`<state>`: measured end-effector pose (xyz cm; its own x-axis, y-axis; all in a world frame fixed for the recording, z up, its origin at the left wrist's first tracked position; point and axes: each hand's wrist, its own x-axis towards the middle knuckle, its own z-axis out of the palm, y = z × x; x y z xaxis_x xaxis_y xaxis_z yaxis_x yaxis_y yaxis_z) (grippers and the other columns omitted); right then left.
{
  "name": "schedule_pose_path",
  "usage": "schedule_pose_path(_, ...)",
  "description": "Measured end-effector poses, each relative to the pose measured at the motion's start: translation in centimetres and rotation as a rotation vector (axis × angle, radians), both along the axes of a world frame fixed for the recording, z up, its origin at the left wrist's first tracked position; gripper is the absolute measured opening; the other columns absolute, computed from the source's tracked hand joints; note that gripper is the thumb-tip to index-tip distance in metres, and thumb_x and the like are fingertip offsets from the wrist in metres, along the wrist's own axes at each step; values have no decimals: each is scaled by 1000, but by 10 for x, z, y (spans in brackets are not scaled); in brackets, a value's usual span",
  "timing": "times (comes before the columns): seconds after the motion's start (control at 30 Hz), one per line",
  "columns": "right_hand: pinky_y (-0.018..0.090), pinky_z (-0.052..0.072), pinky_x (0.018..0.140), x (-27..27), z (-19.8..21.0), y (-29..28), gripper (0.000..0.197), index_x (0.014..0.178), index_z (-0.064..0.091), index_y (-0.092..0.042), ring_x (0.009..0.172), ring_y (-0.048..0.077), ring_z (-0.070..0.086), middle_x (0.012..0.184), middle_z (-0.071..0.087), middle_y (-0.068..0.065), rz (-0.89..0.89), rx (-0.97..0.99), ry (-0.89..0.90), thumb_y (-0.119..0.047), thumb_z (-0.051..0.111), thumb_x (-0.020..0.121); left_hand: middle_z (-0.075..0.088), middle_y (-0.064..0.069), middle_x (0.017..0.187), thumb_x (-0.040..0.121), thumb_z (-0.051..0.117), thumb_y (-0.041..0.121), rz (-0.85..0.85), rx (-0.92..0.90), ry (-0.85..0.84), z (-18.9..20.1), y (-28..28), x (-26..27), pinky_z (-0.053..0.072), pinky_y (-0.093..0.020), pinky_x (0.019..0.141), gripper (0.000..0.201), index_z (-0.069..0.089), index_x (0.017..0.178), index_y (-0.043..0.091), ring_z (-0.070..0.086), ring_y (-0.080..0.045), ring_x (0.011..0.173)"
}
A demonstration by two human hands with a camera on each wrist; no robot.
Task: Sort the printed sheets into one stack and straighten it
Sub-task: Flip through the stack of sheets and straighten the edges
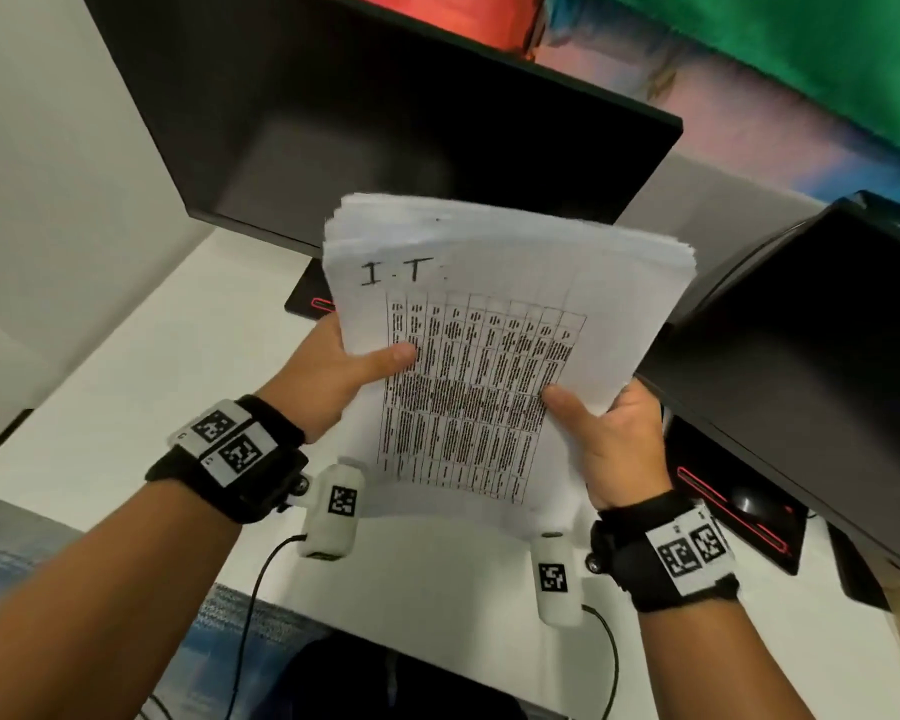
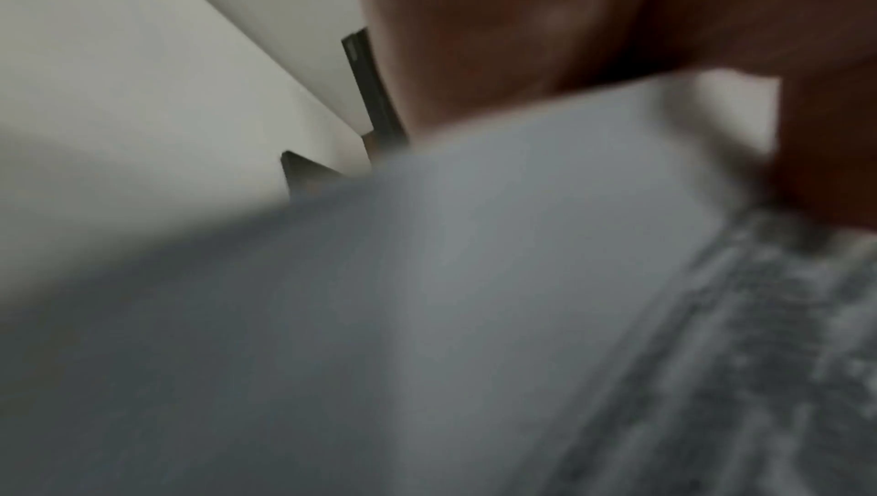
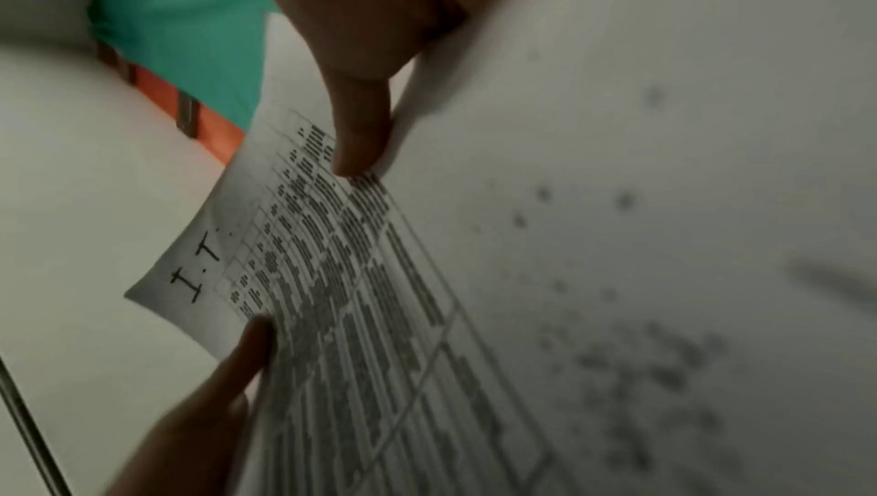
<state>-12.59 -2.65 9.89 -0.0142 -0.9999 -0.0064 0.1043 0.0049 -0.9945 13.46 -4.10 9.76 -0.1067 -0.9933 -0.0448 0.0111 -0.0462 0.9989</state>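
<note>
A thick stack of printed sheets [image 1: 494,324] is held upright above the white desk [image 1: 141,407], its top page showing a table and the handwritten letters "I.T". My left hand [image 1: 344,371] grips the stack's left edge, thumb on the front. My right hand [image 1: 609,439] grips the right edge, thumb on the front too. The upper edges of the sheets are fanned and uneven. In the right wrist view the top sheet [image 3: 332,298] fills the frame, with my right thumb [image 3: 361,129] pressed on it. The left wrist view is blurred: pale paper [image 2: 427,279] below my hand [image 2: 498,16].
A dark monitor [image 1: 375,111] stands behind the stack, with its base [image 1: 310,298] on the desk. A second dark monitor [image 1: 811,356] stands at the right, over a black base with red trim [image 1: 739,517]. A black chair part [image 1: 385,683] lies below the desk's near edge.
</note>
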Motion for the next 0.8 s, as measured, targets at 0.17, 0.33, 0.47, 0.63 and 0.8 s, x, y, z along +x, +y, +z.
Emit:
schedule_pose_path(0.17,31,59,82,-3,-7,3,28,88,74,-30,89,8,74,92,78,-12,-178,-90,180,-8,82,74,73,14,106,88,74,22,155,-123,-174,-9,3,-17,56,-24,93,28,67,115,25,68,4,102)
schedule_pose_path(0.33,25,58,85,10,-31,26,39,104,69,-38,95,-4,67,101,71,-16,-324,-138,378,-9,81,80,73,2,106,91,67,28,251,-440,-561,-34,19,-39,51,-10,77,26,70,116,19,67,1,88)
schedule_pose_path(0.47,28,59,81,9,-45,27,40,100,70,-31,95,7,72,96,75,-10,-396,61,245,-10,88,70,64,18,110,81,80,23,147,-165,-380,-49,17,-31,48,-7,85,46,60,122,16,58,15,99)
schedule_pose_path(0.63,26,60,79,6,-31,23,38,98,70,-24,93,11,74,97,75,-4,-379,11,174,-4,87,70,63,48,90,82,75,26,132,-152,-342,-32,17,-28,45,0,71,29,61,101,45,61,21,87)
schedule_pose_path(0.8,26,58,76,7,-24,32,40,103,63,-23,89,7,72,98,71,-4,-343,-57,213,-9,85,73,61,41,103,80,64,63,174,-269,-260,-28,28,-29,45,-2,79,59,63,117,17,60,15,98)
